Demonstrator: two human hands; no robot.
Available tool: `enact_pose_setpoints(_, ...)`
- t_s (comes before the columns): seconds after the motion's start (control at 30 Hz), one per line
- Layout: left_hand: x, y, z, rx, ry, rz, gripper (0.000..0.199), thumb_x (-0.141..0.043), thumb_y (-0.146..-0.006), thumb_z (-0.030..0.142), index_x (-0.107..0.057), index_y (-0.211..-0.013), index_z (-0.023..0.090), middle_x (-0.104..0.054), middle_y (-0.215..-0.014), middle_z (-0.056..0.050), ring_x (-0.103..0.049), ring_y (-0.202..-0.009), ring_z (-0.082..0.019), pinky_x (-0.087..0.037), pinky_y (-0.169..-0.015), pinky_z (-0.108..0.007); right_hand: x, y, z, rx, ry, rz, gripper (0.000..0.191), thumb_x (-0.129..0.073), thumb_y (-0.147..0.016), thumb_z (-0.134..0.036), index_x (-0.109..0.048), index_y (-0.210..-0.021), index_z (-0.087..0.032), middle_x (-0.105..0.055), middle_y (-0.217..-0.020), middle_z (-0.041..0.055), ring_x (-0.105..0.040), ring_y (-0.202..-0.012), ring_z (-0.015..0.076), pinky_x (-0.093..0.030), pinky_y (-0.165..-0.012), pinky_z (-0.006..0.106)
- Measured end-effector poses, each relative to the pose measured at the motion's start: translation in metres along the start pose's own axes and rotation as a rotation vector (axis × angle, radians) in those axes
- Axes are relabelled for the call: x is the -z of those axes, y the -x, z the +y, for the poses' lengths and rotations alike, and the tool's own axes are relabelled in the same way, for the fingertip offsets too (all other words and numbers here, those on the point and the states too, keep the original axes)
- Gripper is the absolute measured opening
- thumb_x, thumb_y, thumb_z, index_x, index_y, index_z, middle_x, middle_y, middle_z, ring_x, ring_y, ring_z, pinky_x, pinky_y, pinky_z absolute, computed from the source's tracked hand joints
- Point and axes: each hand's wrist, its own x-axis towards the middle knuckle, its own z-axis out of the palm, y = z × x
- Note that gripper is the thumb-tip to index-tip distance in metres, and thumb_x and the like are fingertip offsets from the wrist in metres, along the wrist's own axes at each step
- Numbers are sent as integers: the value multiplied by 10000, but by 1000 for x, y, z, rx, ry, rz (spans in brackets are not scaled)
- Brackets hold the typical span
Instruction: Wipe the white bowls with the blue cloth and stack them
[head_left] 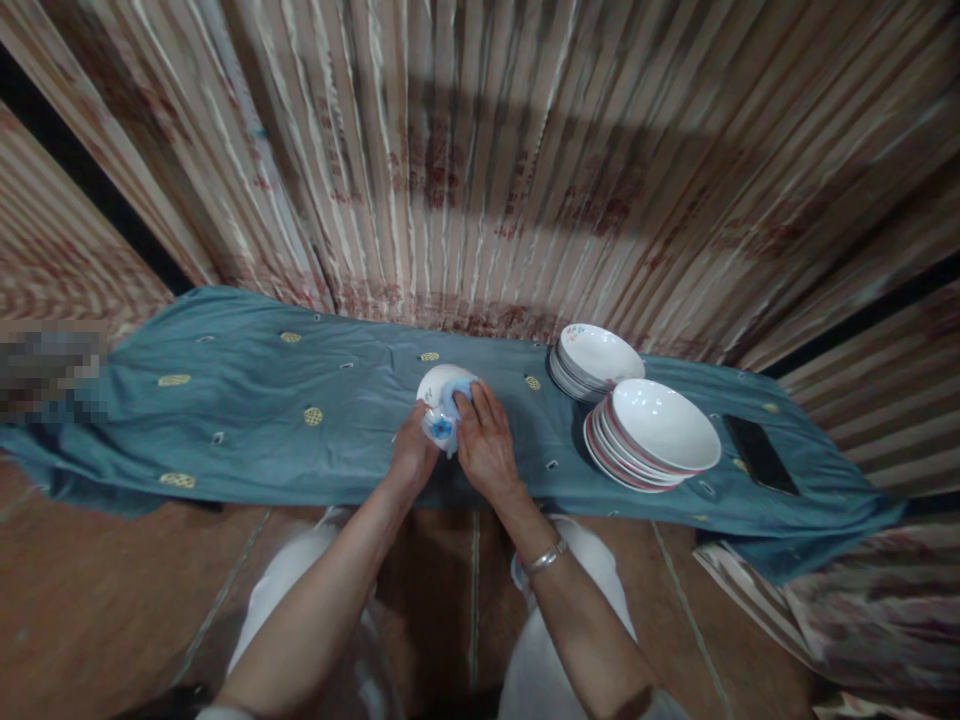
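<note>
A white bowl (437,382) with a blue flower on it is held above the near part of the cloth-covered table. My left hand (414,447) grips the bowl at its left side, fingers closed on the rim. My right hand (484,432) presses a light-blue cloth (456,390) against the bowl's right side, its fingers bent over the cloth. Part of the bowl is hidden by the cloth and the fingers.
To the right stand a stack of white bowls with reddish rims (664,425) and, behind it, a stack of white plates (600,352). A dark phone (759,455) lies farther right. The teal tablecloth (247,400) has wrinkles; a striped curtain (480,180) hangs behind.
</note>
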Motion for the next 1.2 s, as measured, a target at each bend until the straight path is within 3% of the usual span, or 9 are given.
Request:
enact_pose_setpoints(0.27,2,-3,-3,-28,-61,-26,263,-468,-941,232,-691,-869,112,-731,-743,-49,-700,-757,-158,-512,-850,-268,-6,-28,13,-140,-88,76,398,-351,-983,-279,-537,-1292,-112,-587,-1323,184,-410,-1370,275,-346,-1125,497)
enact_pose_setpoints(0.43,1,-2,-3,-34,-57,-8,313,-408,-966,216,-686,-864,112,-722,-718,-43,-690,-703,-139,-513,-858,-273,-6,-32,23,-219,-117,84,372,-315,-1000,-310,-583,-1176,-121,-674,-1118,194,-605,-1120,280,-462,-1005,477)
enact_pose_setpoints(0.57,-4,2,-2,-29,-33,-18,309,-397,-972,215,-686,-924,115,-723,-733,-51,-705,-791,-147,-512,-869,-262,-7,-26,29,-322,-97,57,400,-302,-1007,-362,-588,-1133,-111,-694,-1020,205,-661,-969,293,-514,-893,474)
enact_pose_setpoints(0.73,-5,5,-1,-38,-36,-29,314,-386,-978,222,-675,-1008,102,-747,-812,-75,-703,-933,-184,-503,-942,-317,-13,-13,33,-407,-90,76,484,-271,-1007,-461,-592,-1122,-117,-706,-952,195,-677,-912,308,-521,-842,455)
enact_pose_setpoints(0.97,4,-3,-2,-29,-9,-7,214,-482,-947,240,-673,-902,152,-732,-775,-30,-689,-752,-129,-512,-830,-241,-16,4,26,-397,-128,89,451,-236,-1019,-413,-595,-1026,-141,-700,-885,185,-673,-830,279,-531,-788,445)
enact_pose_setpoints(1.2,1,0,0,-26,4,19,263,-437,-970,233,-652,-853,137,-719,-769,-36,-672,-706,-114,-517,-822,-232,-15,16,12,-368,-88,45,513,-200,-1022,-388,-601,-1076,-72,-690,-967,224,-668,-956,292,-517,-851,429)
